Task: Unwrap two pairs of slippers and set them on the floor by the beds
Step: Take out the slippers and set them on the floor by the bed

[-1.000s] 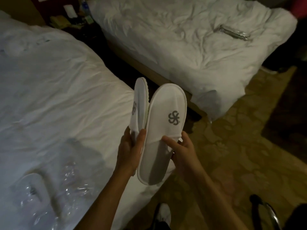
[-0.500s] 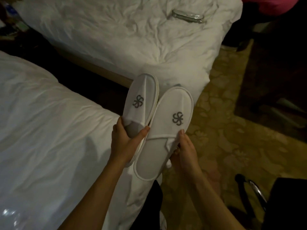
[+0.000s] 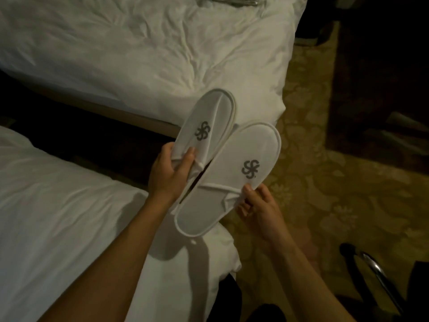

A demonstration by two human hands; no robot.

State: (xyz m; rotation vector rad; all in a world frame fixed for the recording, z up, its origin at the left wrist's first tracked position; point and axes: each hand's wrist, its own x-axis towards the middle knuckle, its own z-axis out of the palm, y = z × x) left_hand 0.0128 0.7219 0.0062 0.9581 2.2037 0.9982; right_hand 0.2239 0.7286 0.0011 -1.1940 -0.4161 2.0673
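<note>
With my left hand [image 3: 167,175] pinching one white logo slipper [image 3: 206,126] and my right hand [image 3: 257,205] holding the other slipper [image 3: 234,180] above the near bed [image 3: 58,217], I should lower both, soles down, side by side onto the carpet [image 3: 336,182].

- Your left hand [image 3: 166,175] grips the left slipper [image 3: 206,129] at the edge of its upper, thumb on top, fingers [image 3: 189,159] curled over the fabric.
- Your right hand [image 3: 260,205] pinches the right slipper [image 3: 234,180] where the upper's edge meets the sole.
- Both slippers are white, bare of wrap, logos facing up, toes pointing away from you; they overlap along their inner sides.
- You hold them in the air above the corner of the near bed [image 3: 58,217].
- The far bed [image 3: 139,54] lies beyond a dark gap, with a shiny object [image 3: 232,0] at its top edge.
- Patterned carpet [image 3: 325,170] spreads to your right.
</note>
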